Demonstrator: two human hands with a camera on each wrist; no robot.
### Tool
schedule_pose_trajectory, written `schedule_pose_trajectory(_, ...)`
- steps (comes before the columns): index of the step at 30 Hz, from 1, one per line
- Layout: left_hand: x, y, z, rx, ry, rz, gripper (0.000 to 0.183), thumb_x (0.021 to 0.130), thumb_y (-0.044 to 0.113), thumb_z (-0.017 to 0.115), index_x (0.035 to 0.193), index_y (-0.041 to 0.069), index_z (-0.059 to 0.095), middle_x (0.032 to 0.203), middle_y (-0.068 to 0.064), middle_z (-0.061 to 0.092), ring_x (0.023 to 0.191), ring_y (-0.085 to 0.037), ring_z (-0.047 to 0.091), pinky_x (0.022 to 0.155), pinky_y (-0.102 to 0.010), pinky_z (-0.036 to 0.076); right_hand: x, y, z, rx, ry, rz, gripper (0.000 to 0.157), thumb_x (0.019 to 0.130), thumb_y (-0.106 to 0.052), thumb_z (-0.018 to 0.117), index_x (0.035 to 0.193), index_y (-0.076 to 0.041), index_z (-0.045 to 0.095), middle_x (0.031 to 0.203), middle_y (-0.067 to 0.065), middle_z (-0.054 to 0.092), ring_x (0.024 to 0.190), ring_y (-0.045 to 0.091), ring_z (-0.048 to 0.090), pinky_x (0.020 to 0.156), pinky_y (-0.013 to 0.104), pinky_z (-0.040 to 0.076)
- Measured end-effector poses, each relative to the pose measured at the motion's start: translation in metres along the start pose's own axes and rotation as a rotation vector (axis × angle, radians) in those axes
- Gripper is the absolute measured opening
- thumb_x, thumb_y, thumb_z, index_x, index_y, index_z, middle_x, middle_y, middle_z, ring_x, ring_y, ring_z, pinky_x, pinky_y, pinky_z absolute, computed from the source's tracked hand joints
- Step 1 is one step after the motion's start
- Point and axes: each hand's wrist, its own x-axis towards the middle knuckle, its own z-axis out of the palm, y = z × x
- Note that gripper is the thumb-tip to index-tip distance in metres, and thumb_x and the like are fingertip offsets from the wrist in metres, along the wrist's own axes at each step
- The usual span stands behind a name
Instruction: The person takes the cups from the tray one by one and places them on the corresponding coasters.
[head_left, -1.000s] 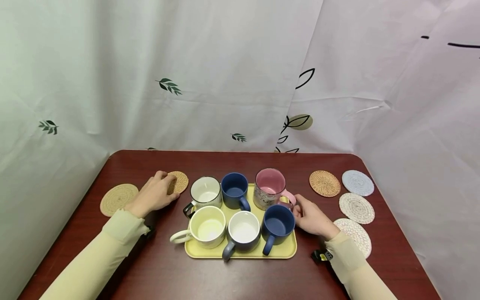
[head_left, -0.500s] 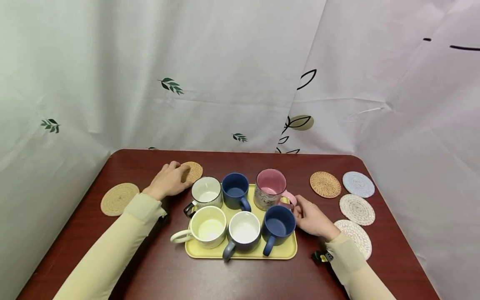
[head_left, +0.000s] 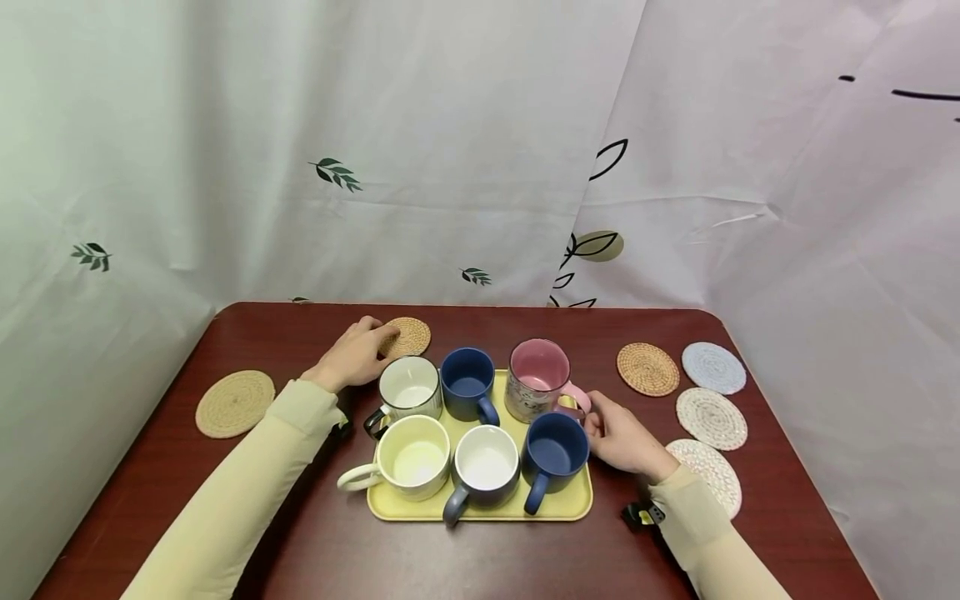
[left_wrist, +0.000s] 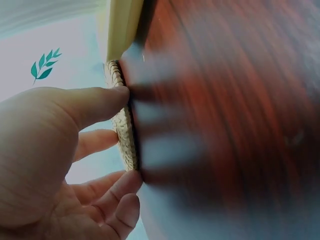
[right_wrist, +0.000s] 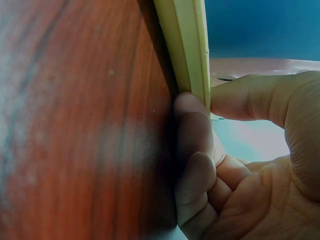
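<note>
My left hand (head_left: 356,352) holds a small round woven straw coaster (head_left: 412,337) near the table's back edge, beyond the white mug. In the left wrist view the coaster (left_wrist: 125,132) lies close to the tabletop, with thumb and fingertips at its rim. My right hand (head_left: 628,433) pinches the right edge of a yellow tray (head_left: 573,502). The right wrist view has the thumb above the tray rim (right_wrist: 185,45) and curled fingers under it. On the tray stand several mugs: white (head_left: 410,387), cream (head_left: 412,458), grey (head_left: 487,467), pink patterned (head_left: 536,375), and two blue ones (head_left: 467,379).
A beige coaster (head_left: 236,404) lies at the table's left. To the right lie a tan coaster (head_left: 648,369), a pale blue one (head_left: 713,367) and two whitish ones (head_left: 711,418). A pale curtain (head_left: 420,167) surrounds the brown table (head_left: 480,562).
My left hand has slid the straw coaster rightward and toward the back of the table, behind the white mug. The right hand and the tray have stayed in place.
</note>
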Motion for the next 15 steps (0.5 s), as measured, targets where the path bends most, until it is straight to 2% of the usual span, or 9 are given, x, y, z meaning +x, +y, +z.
schedule_pose_trajectory(5,0.004,0.006,0.003,-0.017,0.016,0.045,0.053,0.095,0.019,0.071,0.144,0.002,0.058,0.139,-0.030,0.052,0.130,-0.048,0.051,0.111,-0.060,0.041,0.000,0.001,0.000,-0.001,0.000,0.000,0.029,0.082,0.006,0.063,0.103,-0.010,0.053,0.067,-0.008,0.050,0.061,0.002,0.047,0.062,0.020,0.038)
schedule_pose_trajectory(15,0.008,0.013,0.007,-0.043,0.041,0.088,0.044,0.095,0.009,0.068,0.138,0.002,0.062,0.134,-0.026,0.056,0.126,-0.042,0.055,0.109,-0.056,0.045,0.000,0.000,0.000,0.013,-0.004,-0.003,0.027,0.083,0.005,0.063,0.105,-0.007,0.054,0.068,-0.008,0.050,0.061,0.003,0.048,0.061,0.020,0.038)
